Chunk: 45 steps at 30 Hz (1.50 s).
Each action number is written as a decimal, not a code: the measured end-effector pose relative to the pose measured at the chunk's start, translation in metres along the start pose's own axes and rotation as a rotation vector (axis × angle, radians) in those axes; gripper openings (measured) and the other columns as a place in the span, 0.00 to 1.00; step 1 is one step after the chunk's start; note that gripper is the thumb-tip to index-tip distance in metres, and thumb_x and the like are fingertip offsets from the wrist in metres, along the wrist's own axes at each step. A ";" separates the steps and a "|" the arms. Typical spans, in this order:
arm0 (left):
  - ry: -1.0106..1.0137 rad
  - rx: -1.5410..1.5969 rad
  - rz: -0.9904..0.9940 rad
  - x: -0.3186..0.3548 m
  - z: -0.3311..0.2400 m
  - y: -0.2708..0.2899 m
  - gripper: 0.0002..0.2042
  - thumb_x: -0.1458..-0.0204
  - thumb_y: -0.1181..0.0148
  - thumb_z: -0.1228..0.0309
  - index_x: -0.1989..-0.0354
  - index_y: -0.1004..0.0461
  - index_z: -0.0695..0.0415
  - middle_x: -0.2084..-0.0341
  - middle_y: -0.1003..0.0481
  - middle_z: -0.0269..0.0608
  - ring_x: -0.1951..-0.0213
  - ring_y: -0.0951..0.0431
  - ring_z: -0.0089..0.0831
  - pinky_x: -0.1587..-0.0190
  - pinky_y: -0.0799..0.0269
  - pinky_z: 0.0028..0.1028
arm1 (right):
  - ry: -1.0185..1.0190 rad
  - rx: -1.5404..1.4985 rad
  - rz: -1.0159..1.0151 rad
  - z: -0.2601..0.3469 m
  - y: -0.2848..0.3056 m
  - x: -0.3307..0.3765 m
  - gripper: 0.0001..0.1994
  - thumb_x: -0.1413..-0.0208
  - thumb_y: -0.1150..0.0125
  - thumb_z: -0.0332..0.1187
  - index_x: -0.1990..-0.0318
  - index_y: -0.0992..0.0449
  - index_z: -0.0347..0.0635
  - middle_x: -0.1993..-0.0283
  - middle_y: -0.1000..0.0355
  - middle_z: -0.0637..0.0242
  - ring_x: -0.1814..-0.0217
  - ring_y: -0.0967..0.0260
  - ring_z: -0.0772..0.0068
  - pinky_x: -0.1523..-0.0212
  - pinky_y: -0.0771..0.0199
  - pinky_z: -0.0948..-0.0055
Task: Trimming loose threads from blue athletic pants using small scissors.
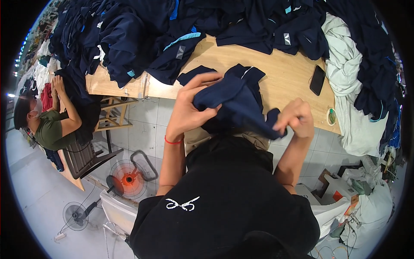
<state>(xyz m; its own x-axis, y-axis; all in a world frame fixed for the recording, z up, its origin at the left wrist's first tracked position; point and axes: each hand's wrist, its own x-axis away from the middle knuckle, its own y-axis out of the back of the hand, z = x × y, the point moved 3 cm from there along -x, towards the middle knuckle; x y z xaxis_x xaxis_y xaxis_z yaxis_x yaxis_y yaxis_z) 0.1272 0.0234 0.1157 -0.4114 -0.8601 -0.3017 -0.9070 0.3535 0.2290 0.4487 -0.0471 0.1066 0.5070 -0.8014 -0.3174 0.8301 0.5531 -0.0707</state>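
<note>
gripping a dark navy garment with both hands mid-frame, just over the near edge of the wooden table; left hand has its fingers curled tight into a bunched fold, right hand is pinched shut on a lower corner; black phone lies on the table at the right; navy clothes pile across the top; co-worker sits far left; orange fan on the floor, lower left

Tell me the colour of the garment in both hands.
Dark navy garment, head view.
</note>
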 end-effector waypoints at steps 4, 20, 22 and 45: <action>-0.011 0.264 0.130 -0.003 0.004 0.011 0.19 0.60 0.31 0.80 0.55 0.16 0.67 0.39 0.19 0.54 0.41 0.18 0.38 0.37 0.26 0.35 | -0.192 -0.003 -0.406 -0.002 -0.003 -0.011 0.18 0.26 0.37 0.38 0.55 0.15 0.26 0.58 0.14 0.51 0.57 0.16 0.71 0.57 0.19 0.75; -0.036 -0.313 -0.183 0.007 0.010 -0.009 0.24 0.72 0.38 0.89 0.60 0.14 0.61 0.65 0.27 0.41 0.64 0.25 0.36 0.60 0.28 0.30 | -0.103 0.915 -0.551 0.007 -0.064 -0.050 0.16 0.59 0.31 0.13 0.61 0.18 0.37 0.69 0.26 0.64 0.70 0.29 0.72 0.68 0.33 0.76; -0.219 -0.556 -0.421 0.009 0.003 -0.005 0.29 0.74 0.38 0.90 0.56 0.13 0.60 0.64 0.26 0.40 0.64 0.25 0.37 0.61 0.28 0.29 | 0.107 1.173 -0.824 0.015 -0.065 -0.042 0.17 0.60 0.32 0.11 0.62 0.20 0.38 0.69 0.26 0.65 0.71 0.30 0.70 0.69 0.34 0.77; -0.306 -0.676 -0.903 0.037 -0.020 0.050 0.24 0.55 0.14 0.72 0.49 0.15 0.62 0.57 0.25 0.40 0.59 0.22 0.30 0.61 0.25 0.26 | 0.296 1.332 -1.470 0.043 -0.018 0.011 0.16 0.49 0.21 0.19 0.61 0.28 0.39 0.64 0.32 0.73 0.64 0.36 0.80 0.58 0.34 0.79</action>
<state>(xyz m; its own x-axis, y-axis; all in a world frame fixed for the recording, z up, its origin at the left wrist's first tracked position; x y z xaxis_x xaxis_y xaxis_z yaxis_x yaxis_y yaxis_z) 0.0686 0.0019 0.1346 0.2699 -0.5417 -0.7961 -0.6863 -0.6882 0.2356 0.4494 -0.0754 0.1449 -0.5236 -0.2673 -0.8089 0.1873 -0.9624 0.1968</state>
